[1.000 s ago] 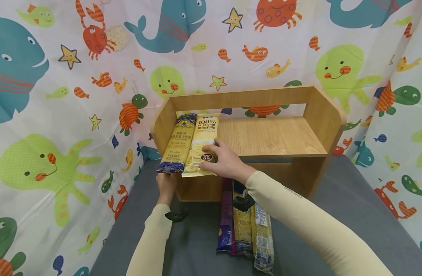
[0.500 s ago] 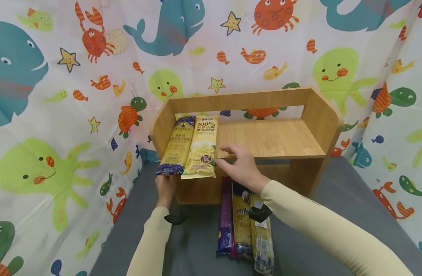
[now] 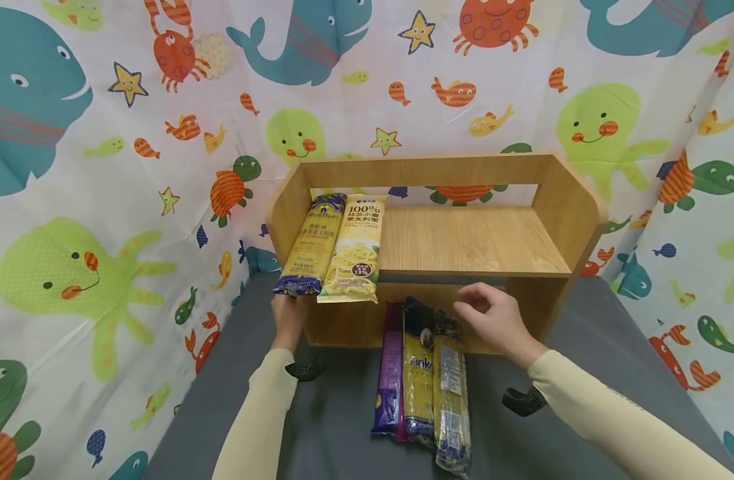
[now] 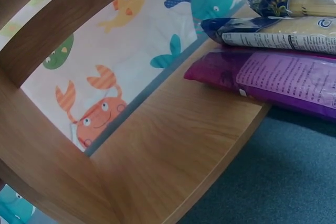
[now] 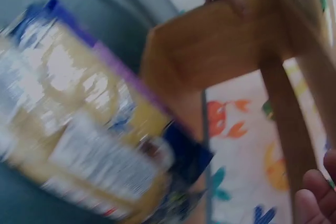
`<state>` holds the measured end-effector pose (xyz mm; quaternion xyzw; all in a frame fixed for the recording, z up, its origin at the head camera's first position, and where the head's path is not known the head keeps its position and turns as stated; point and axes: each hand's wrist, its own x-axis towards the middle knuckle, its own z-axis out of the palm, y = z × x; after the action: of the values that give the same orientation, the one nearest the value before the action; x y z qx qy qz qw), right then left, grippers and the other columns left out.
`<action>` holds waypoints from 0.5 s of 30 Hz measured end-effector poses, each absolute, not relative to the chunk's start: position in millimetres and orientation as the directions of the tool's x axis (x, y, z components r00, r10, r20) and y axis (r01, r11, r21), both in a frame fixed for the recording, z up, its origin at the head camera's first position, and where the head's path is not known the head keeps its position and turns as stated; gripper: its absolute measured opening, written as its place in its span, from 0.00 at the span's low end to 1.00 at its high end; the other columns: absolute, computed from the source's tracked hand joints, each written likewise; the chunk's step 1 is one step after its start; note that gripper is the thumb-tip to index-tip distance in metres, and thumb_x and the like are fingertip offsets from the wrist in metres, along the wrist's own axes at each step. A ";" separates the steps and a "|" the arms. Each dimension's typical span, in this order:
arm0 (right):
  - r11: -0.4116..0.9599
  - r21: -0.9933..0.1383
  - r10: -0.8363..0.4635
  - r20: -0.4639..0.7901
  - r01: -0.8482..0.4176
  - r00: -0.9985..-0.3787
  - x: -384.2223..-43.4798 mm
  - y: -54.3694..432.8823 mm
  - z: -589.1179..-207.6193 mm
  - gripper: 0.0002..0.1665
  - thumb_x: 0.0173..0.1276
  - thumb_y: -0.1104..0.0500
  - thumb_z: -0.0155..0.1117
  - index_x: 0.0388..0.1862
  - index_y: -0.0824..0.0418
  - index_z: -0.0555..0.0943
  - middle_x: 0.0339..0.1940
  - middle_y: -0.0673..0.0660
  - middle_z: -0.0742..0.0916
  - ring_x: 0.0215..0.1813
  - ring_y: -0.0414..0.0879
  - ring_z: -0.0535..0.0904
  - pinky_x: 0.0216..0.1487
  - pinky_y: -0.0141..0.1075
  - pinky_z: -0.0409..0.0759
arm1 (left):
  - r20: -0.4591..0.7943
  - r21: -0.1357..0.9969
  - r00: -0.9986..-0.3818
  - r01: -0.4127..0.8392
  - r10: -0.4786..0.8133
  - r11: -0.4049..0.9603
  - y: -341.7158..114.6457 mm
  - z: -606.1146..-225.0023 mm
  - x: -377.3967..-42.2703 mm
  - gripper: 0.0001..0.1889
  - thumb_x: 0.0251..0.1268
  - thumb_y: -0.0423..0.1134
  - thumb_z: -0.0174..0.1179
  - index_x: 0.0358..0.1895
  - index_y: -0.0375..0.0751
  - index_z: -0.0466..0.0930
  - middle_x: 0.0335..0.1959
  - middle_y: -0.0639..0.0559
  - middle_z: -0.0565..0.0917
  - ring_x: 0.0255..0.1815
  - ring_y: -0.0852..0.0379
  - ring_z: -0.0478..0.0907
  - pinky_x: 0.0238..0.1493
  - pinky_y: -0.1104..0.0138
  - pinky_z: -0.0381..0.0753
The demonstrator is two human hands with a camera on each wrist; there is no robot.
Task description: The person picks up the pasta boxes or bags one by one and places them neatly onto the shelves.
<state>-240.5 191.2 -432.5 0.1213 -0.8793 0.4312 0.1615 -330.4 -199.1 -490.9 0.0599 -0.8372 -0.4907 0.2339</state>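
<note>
My left hand [image 3: 290,320] grips the left side panel of the wooden shelf [image 3: 475,240]; its fingertips are partly hidden under the overhanging packs. Above it, a yellow-and-blue spaghetti pack [image 3: 314,243] and a pale yellow pasta pack [image 3: 353,250] lie side by side on the upper board. My right hand [image 3: 495,320] hovers before the lower opening with fingers loosely bent and nothing in them. To its left, a purple pasta pack [image 3: 391,373], a yellow-and-blue pasta pack [image 3: 419,373] and a clear-wrapped spaghetti pack [image 3: 451,393] lean with their far ends on the lower board.
The shelf stands on a grey table [image 3: 337,413]. A fabric curtain [image 3: 181,160] printed with sea animals hangs behind and at both sides. The shelf's right side panel [image 3: 567,220] rises beyond my right hand.
My right hand has left the pale yellow pasta pack and moved right and down, past the leaning packs. Both packs stay on the upper board. My left hand keeps its place.
</note>
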 end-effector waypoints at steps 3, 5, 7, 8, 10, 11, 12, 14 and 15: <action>0.633 -0.718 -0.060 0.328 -0.290 -0.943 -231.8 207.7 -450.6 0.13 0.69 0.56 0.68 0.50 0.59 0.85 0.46 0.58 0.90 0.45 0.49 0.85 0.43 0.33 0.80 | 0.318 0.851 -0.890 0.117 -0.325 0.512 -198.7 -491.1 -331.2 0.23 0.74 0.44 0.56 0.67 0.40 0.75 0.59 0.38 0.85 0.43 0.45 0.78 0.47 0.52 0.78; 0.645 -0.720 -0.059 0.288 -0.256 -0.956 -225.2 216.0 -462.2 0.14 0.69 0.56 0.68 0.51 0.59 0.85 0.47 0.59 0.90 0.47 0.52 0.86 0.42 0.34 0.81 | 0.316 0.854 -0.892 0.119 -0.323 0.507 -198.5 -491.5 -331.8 0.23 0.74 0.44 0.56 0.68 0.40 0.75 0.58 0.38 0.85 0.43 0.45 0.78 0.47 0.51 0.78; 0.647 -0.729 -0.068 0.237 -0.224 -0.969 -219.1 222.0 -474.5 0.15 0.69 0.55 0.68 0.53 0.59 0.84 0.49 0.60 0.90 0.48 0.53 0.86 0.41 0.34 0.81 | 0.325 0.848 -0.890 0.125 -0.320 0.514 -198.6 -491.3 -332.6 0.23 0.74 0.45 0.55 0.68 0.41 0.74 0.58 0.38 0.85 0.42 0.45 0.78 0.45 0.52 0.78; 0.647 -0.735 -0.075 0.204 -0.203 -0.976 -216.0 223.9 -480.8 0.17 0.69 0.55 0.68 0.54 0.60 0.84 0.49 0.61 0.90 0.47 0.53 0.86 0.40 0.35 0.81 | 0.327 0.846 -0.890 0.126 -0.318 0.518 -198.4 -491.0 -332.8 0.23 0.74 0.44 0.55 0.68 0.41 0.74 0.58 0.38 0.85 0.42 0.45 0.78 0.44 0.53 0.78; 0.652 -0.741 -0.093 0.132 -0.161 -0.987 -210.2 226.2 -494.0 0.20 0.69 0.54 0.68 0.56 0.61 0.83 0.49 0.62 0.89 0.46 0.53 0.86 0.39 0.36 0.81 | 0.340 0.837 -0.885 0.131 -0.318 0.531 -198.5 -490.5 -333.3 0.23 0.74 0.43 0.55 0.68 0.40 0.75 0.57 0.37 0.86 0.40 0.45 0.78 0.42 0.54 0.77; 0.660 -0.739 -0.104 0.094 -0.139 -0.990 -207.6 226.5 -500.2 0.22 0.69 0.53 0.68 0.58 0.62 0.82 0.50 0.62 0.89 0.47 0.53 0.86 0.39 0.38 0.82 | 0.339 0.837 -0.885 0.130 -0.318 0.531 -198.5 -490.1 -333.2 0.23 0.74 0.43 0.55 0.68 0.40 0.75 0.57 0.37 0.86 0.40 0.45 0.78 0.42 0.55 0.77; 0.665 -0.738 -0.113 0.050 -0.113 -0.992 -205.1 226.1 -506.3 0.24 0.69 0.52 0.69 0.60 0.63 0.81 0.50 0.63 0.89 0.48 0.53 0.86 0.40 0.39 0.82 | 0.335 0.844 -0.886 0.131 -0.321 0.521 -198.5 -489.7 -332.7 0.23 0.74 0.43 0.55 0.68 0.39 0.75 0.57 0.37 0.86 0.40 0.45 0.78 0.41 0.55 0.76; 0.679 -0.731 -0.124 -0.029 -0.064 -0.992 -201.4 223.3 -517.3 0.30 0.68 0.51 0.69 0.64 0.64 0.78 0.51 0.63 0.88 0.49 0.54 0.86 0.40 0.42 0.82 | 0.322 0.854 -0.887 0.122 -0.331 0.505 -198.7 -489.8 -331.6 0.23 0.74 0.42 0.55 0.68 0.39 0.74 0.58 0.37 0.85 0.41 0.46 0.79 0.43 0.54 0.78; 0.678 -0.735 -0.123 -0.067 -0.034 -0.990 -200.0 220.8 -521.6 0.32 0.68 0.50 0.69 0.66 0.65 0.76 0.51 0.65 0.88 0.48 0.55 0.86 0.39 0.43 0.82 | 0.318 0.860 -0.886 0.120 -0.337 0.495 -198.8 -490.0 -331.0 0.23 0.74 0.43 0.55 0.68 0.39 0.74 0.58 0.37 0.85 0.42 0.45 0.79 0.44 0.53 0.78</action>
<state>-200.0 220.8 -521.6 0.0431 -0.9142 0.3991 -0.0557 -331.0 -198.8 -490.0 0.0648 -0.8337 -0.4982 0.2293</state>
